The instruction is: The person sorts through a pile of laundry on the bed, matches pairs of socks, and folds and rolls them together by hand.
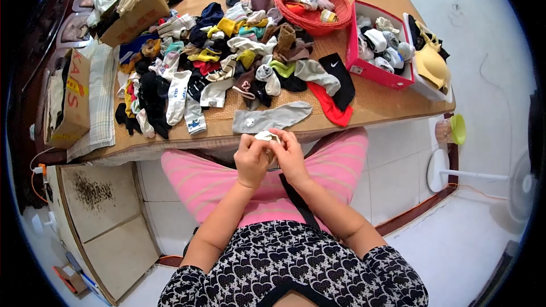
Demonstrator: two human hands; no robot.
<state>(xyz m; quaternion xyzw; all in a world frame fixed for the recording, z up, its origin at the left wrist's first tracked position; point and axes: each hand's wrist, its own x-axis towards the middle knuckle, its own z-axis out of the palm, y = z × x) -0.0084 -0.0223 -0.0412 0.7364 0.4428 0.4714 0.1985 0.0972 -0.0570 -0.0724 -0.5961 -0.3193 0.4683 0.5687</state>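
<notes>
Both my hands meet above my lap, just off the table's front edge. My left hand (pixel 252 159) and my right hand (pixel 289 156) pinch a small whitish bundle of cloth (pixel 266 136), which looks like a sock; the fingers cover most of it. Right beyond them a grey sock (pixel 272 117) lies flat on the table. Farther back spreads a big mixed heap of socks (pixel 227 51) in many colours. A white sock with blue lettering (pixel 178 98) lies at its near left. A black sock (pixel 335 79) and a red one (pixel 330 105) lie at its right.
At the back stands a red basket (pixel 278 8) with several balled socks. A pink box (pixel 354 51) of rolled socks is right, beside a yellow bra (pixel 433 63). Cardboard boxes (pixel 136 23) stand left. A white fan (pixel 520 185) and a green-rimmed bin (pixel 458 129) are on the floor.
</notes>
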